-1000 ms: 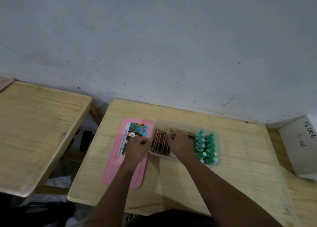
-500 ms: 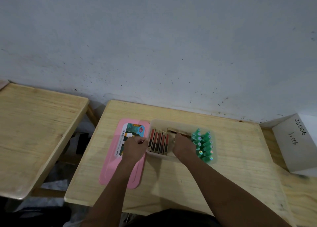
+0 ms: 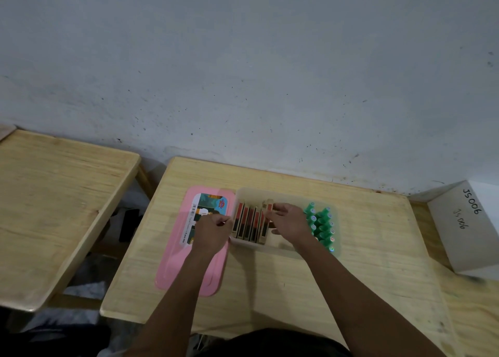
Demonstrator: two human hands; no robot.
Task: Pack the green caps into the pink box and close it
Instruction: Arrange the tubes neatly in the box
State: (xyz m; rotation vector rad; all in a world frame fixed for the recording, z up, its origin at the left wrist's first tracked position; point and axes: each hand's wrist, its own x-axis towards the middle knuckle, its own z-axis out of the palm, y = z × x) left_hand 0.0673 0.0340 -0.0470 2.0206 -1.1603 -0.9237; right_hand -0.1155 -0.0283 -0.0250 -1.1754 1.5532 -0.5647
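Green caps (image 3: 320, 223) stood at the right end of the box (image 3: 286, 194). My right hand (image 3: 290, 223) pinched a red card (image 3: 269, 208) beside them. My left hand (image 3: 212, 231) lay curled against the left wall, grip unclear.

L forearm (image 3: 175, 294), R forearm (image 3: 348, 286) bare; dark garment (image 3: 270, 342) at torso, prob. black.

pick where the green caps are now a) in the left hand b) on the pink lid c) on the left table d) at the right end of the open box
d: the green caps stand packed at the right end of the box, just right of the right hand, which pinches a red pack.
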